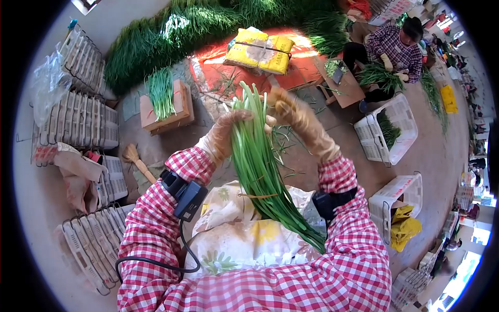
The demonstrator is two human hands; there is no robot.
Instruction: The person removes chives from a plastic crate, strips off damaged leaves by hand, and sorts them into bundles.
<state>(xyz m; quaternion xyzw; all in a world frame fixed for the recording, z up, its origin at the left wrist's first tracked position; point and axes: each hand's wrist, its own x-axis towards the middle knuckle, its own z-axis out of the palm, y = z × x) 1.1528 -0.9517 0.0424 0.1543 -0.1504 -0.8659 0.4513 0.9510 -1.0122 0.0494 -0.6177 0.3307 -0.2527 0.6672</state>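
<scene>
My left hand (226,129), in a tan stained glove, is closed around the upper part of a bunch of garlic chives (257,161). The pale stem ends point up and away from me, while the green leaves hang over my lap toward the lower right. A thin brownish band (258,196) crosses the bunch low down. My right hand (293,114), gloved too, is beside the stem ends at the right. Motion blurs its fingers, and I cannot tell whether they grip anything. A flowered apron (218,244) covers my lap under the leaves.
Ahead left, more chives (161,93) lie on a wooden block (171,117). Yellow packages (260,51) rest on a red sheet (208,73). Stacked crates (78,122) line the left. A co-worker (397,49) handles greens at right, near a white crate (369,135). A broom (139,164) lies left.
</scene>
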